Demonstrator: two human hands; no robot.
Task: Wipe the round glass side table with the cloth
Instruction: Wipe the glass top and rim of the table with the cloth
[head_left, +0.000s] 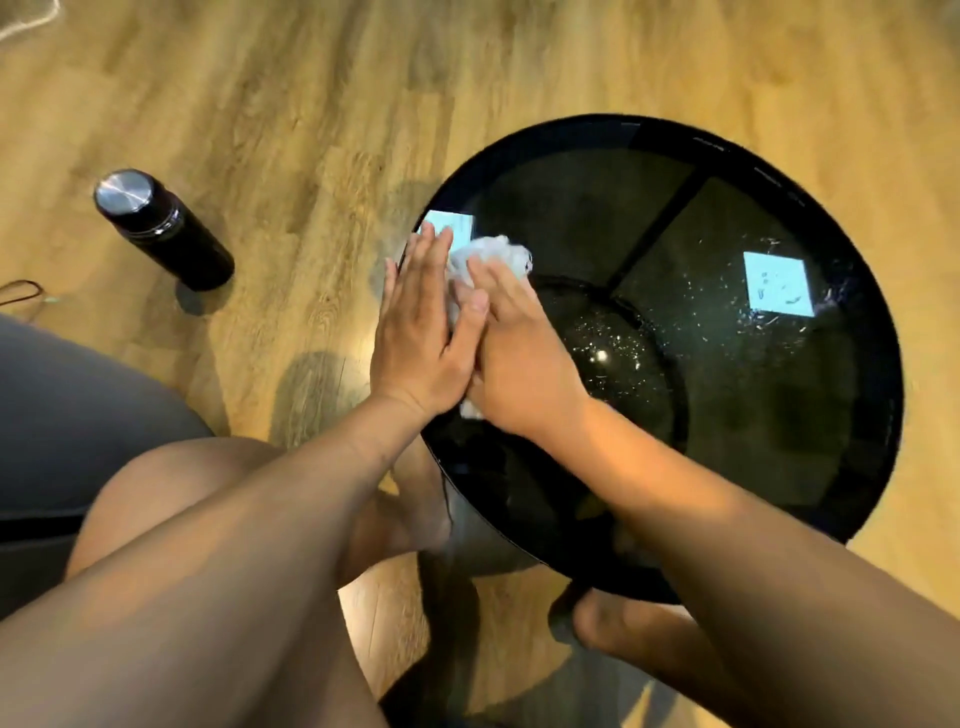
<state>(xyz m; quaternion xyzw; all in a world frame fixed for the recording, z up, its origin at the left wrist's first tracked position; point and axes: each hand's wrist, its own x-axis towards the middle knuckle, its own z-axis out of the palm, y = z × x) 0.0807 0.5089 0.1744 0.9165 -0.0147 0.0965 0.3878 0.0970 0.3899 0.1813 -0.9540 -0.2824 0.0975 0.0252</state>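
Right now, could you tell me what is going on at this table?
A person presses a white cloth against the round glass table near its left edge, left hand and right hand side by side, flat. White specks dot the glass in the middle and right. A dark flask stands on the wooden floor.

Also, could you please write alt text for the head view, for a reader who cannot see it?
Seen from above, a left hand and right hand press a white cloth onto the left edge of a round black glass table. White specks dot the glass; a dark flask stands on the wood floor.
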